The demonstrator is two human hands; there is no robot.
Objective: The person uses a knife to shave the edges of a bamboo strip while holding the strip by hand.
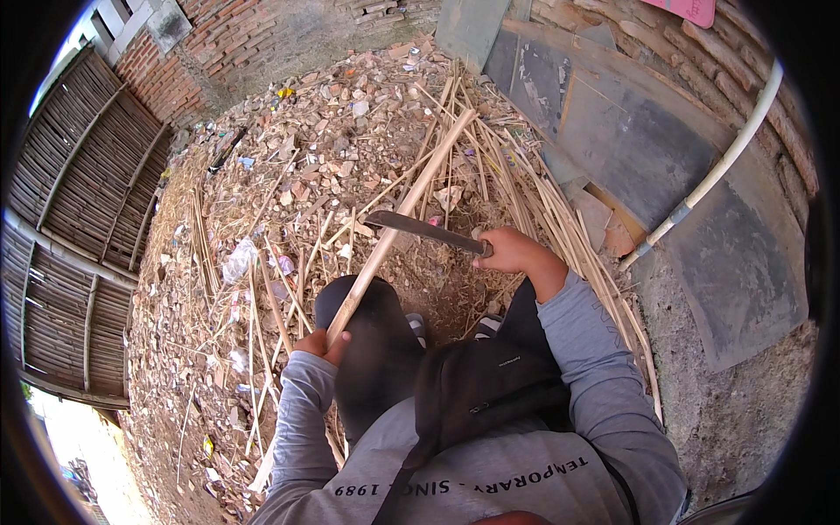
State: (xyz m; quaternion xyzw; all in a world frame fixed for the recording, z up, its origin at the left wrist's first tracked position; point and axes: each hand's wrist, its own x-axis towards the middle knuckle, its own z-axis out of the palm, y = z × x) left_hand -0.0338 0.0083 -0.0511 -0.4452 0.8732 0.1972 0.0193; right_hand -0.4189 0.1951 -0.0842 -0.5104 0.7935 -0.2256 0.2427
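Observation:
My left hand [323, 345] is closed round the lower end of a long split bamboo strip [409, 199], beside my left knee. The strip slants up and away to the right, over the littered ground. In my right hand [516, 251] is the handle of a machete [429, 229] with a dark, broad blade. Its blade points left and crosses the bamboo strip around the middle; whether the edge is biting into it I cannot tell. Most of the machete's handle is hidden by my fingers.
Loose bamboo strips [560, 229] lie in a long pile to my right, others on the rubble at left. Dark sheets [630, 131] lean along the right wall with a pale pole [726, 162]. A slatted bamboo panel [79, 175] stands at left. Brick rubble [341, 122] covers the ground.

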